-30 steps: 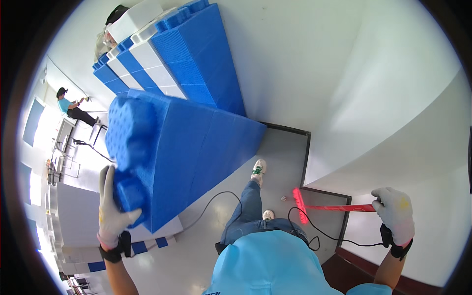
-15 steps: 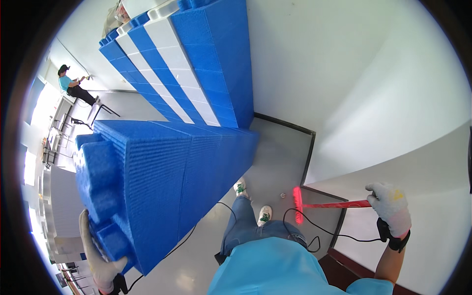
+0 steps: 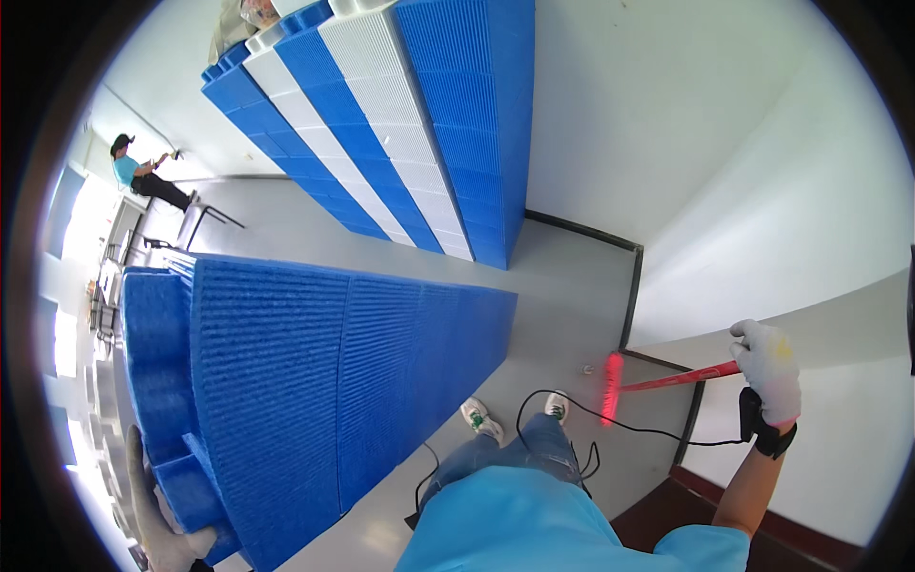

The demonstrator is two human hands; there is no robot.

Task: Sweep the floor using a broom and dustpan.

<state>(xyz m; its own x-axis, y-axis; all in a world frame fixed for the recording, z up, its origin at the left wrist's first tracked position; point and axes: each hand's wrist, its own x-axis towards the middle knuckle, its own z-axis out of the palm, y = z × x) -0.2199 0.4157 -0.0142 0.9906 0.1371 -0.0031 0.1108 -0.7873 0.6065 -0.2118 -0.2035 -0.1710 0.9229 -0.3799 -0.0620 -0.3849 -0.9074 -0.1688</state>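
Note:
A tall column of large blue blocks (image 3: 276, 381), ribbed on its sides and with round studs on top, rises close at my left. My left hand (image 3: 164, 539), in a pale work glove, grips the studded top at its near corner; part of the fingers is cut off by the dark rim. In my gloved right hand (image 3: 770, 372) is the upper end of a red broom (image 3: 686, 377). Its bristle head (image 3: 611, 389) rests on the floor near the wall. A black cable (image 3: 658, 431) runs from my right wrist toward my legs.
Blue and white block columns (image 3: 400, 124) stand against the wall (image 3: 648, 114), with bags (image 3: 233, 29) on top. A person (image 3: 148, 172) is far left by a chair (image 3: 205, 217). A small object (image 3: 588, 369) lies near the broom. Dark skirting (image 3: 581, 231) edges the floor.
The blue column beside me has shifted away from the row behind, and floor now shows between them. My feet have stepped. The broom has moved along the floor with my right hand.

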